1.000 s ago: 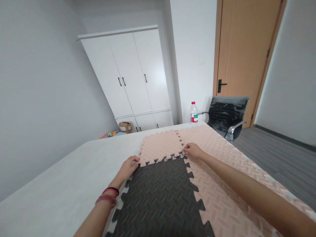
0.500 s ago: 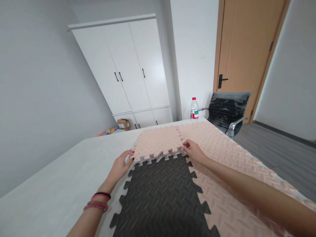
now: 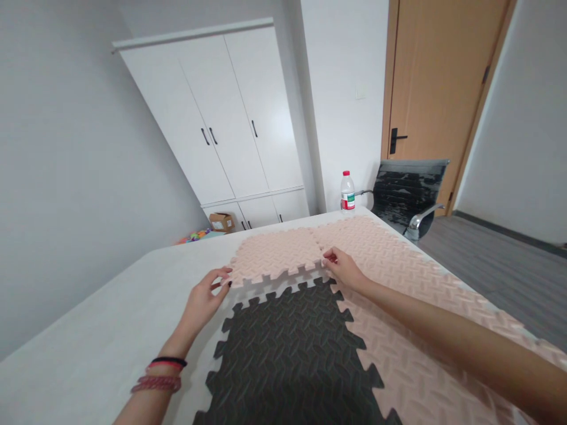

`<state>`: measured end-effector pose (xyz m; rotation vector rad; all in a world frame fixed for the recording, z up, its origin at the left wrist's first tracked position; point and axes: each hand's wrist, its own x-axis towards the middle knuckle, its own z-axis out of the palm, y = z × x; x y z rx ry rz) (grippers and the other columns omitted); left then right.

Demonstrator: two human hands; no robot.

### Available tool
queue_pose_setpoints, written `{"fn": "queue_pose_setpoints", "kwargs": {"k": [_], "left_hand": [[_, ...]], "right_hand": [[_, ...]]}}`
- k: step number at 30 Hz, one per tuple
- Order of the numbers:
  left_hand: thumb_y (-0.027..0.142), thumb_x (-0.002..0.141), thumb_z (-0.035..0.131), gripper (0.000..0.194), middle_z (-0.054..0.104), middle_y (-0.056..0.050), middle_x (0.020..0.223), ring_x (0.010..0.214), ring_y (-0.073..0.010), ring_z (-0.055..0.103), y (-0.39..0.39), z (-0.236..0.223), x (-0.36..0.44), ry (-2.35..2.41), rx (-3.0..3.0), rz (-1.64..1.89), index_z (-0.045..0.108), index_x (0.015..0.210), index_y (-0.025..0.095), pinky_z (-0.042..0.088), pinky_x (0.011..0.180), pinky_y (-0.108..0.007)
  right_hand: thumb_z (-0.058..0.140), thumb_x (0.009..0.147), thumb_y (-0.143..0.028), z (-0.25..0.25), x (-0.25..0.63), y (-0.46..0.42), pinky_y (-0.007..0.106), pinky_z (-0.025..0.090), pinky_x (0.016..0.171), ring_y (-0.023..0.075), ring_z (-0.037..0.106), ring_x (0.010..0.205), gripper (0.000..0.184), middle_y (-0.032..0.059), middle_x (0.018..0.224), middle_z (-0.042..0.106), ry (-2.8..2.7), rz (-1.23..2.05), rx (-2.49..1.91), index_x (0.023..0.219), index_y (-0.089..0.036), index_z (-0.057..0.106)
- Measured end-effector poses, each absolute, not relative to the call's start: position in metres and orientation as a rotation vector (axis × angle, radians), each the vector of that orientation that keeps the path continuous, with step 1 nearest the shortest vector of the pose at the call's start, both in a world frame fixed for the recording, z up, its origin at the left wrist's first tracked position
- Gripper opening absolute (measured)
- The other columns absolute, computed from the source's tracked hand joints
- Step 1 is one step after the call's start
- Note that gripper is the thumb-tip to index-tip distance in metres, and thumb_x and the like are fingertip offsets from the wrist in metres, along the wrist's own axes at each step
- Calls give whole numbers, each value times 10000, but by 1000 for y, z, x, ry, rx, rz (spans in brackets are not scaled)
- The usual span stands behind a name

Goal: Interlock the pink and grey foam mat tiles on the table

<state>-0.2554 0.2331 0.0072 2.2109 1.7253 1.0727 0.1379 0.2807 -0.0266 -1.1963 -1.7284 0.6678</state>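
A pink foam mat tile [image 3: 277,254] with toothed edges lies at the far side, its near edge lifted a little off the table. My left hand [image 3: 206,295] pinches that tile's near left corner between thumb and fingers. At its near right corner, my right hand [image 3: 343,267] is closed on the edge, by the seam with the pink tiles [image 3: 398,295] on the right. Closer to me is a black foam mat tile [image 3: 287,348], its right teeth along the pink tiles. A strip of white table shows between the black tile and the lifted pink edge.
The white table [image 3: 133,313] extends to the left. A red-capped plastic bottle [image 3: 348,192] stands at the far edge, near a black chair [image 3: 410,195]. Behind are a white cabinet [image 3: 212,118], a cardboard box [image 3: 221,222] and a wooden door [image 3: 443,88].
Both hands have shifted slightly left with the held pink tile. The gap between its near edge and the black tile has widened.
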Motion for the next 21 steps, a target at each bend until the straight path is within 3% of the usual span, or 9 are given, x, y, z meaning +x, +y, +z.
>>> {"fn": "queue_pose_setpoints", "kwargs": {"k": [7, 17, 19, 21], "left_hand": [[388, 799, 485, 169, 658, -49, 1045, 1010, -224, 608, 228, -30, -253, 1754, 2275, 805, 533, 860, 237, 458, 930, -399], [430, 816, 466, 197, 651, -42, 1064, 1040, -214, 596, 224, -21, -248, 1800, 2304, 682, 512, 848, 241, 436, 929, -346], [442, 834, 447, 212, 644, -42, 1048, 1022, -209, 595, 224, -23, -247, 1807, 2310, 658, 505, 863, 240, 442, 910, -338], [439, 845, 428, 215, 639, -41, 1030, 986, -202, 601, 224, -25, -247, 1820, 2307, 627, 502, 874, 239, 461, 860, -321]], "right_hand": [[566, 732, -224, -42, 146, 286, 239, 390, 649, 136, 573, 698, 78, 3, 723, 655, -1906, 652, -1310, 772, -191, 625], [542, 747, -250, -29, 159, 291, 237, 361, 603, 137, 560, 649, 137, 11, 662, 642, -2122, 593, -1326, 698, -182, 650], [558, 746, -267, -28, 159, 292, 250, 375, 643, 149, 557, 685, 130, 27, 692, 636, -2154, 534, -1332, 706, -176, 642], [592, 731, -277, -28, 158, 294, 279, 392, 749, 186, 563, 842, 170, 72, 861, 650, -2165, 454, -1333, 839, -159, 649]]}}
